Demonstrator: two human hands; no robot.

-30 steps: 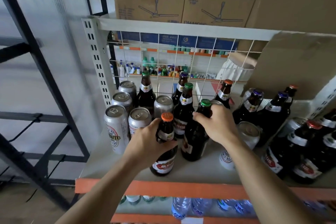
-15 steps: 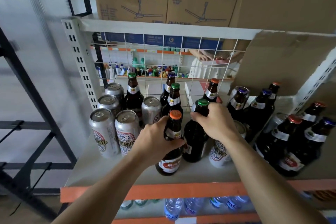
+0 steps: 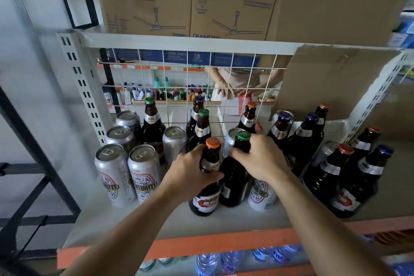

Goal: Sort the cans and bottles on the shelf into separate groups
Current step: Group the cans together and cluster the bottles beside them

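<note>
Hands on two bottles.
Your left hand (image 3: 190,176) had its grip around the orange-cap bottle (image 3: 207,182); your right hand (image 3: 261,159) gripped the green-cap bottle (image 3: 235,177) on the shelf (image 3: 134,224).

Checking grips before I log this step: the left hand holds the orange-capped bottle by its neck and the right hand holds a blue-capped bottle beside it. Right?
Not quite. In the head view the right hand grips a green-capped bottle, not a blue-capped one. The left hand does hold the orange-capped bottle by its neck, right beside it.
</note>
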